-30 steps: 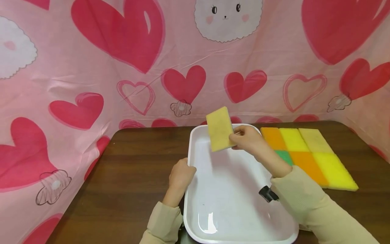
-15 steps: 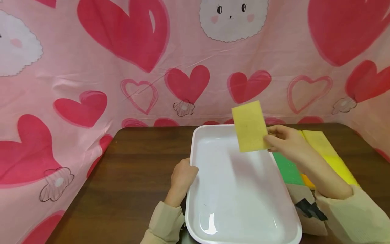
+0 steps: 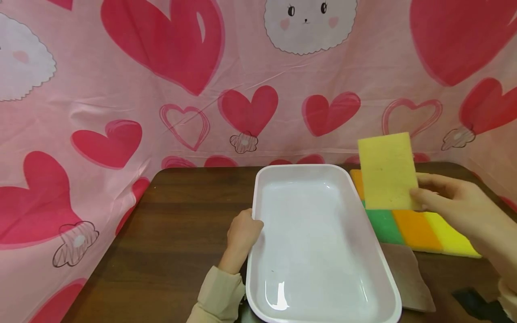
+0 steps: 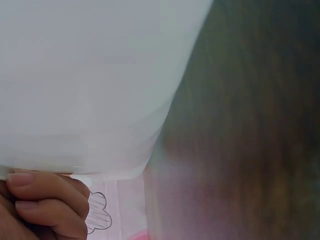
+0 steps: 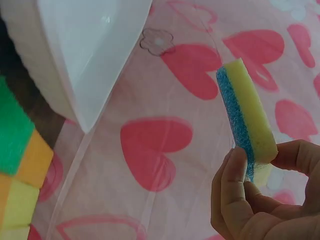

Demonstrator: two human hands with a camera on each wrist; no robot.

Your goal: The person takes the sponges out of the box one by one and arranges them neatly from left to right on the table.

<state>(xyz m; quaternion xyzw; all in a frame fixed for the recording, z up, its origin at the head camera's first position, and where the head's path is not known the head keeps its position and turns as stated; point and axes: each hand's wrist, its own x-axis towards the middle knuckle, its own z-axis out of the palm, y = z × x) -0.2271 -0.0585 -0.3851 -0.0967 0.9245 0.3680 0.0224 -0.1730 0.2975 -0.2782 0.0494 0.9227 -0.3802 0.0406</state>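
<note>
A white rectangular tray (image 3: 311, 251) stands in the middle of the head view. My left hand (image 3: 242, 233) grips its left rim, and the left wrist view shows the curled fingers (image 4: 50, 197) at the tray's edge. To the right of the tray, my right hand (image 3: 464, 202) pinches a sponge (image 3: 387, 172) by its side, up above the table. Its broad yellow face points toward the head camera. In the right wrist view the sponge (image 5: 255, 120) shows a blue scouring layer on its other side, between thumb and fingers.
Right of the tray lies a block of sponges in rows: green (image 3: 383, 225), orange (image 3: 416, 229) and yellow (image 3: 454, 237) ones show. A grey-brown flat piece (image 3: 408, 278) lies nearer. The wooden table (image 3: 181, 233) ends at a pink heart-print cloth (image 3: 161, 148).
My right hand has carried the sponge rightward, from above the tray to over the block of sponges. My left hand has kept its grip on the tray rim.
</note>
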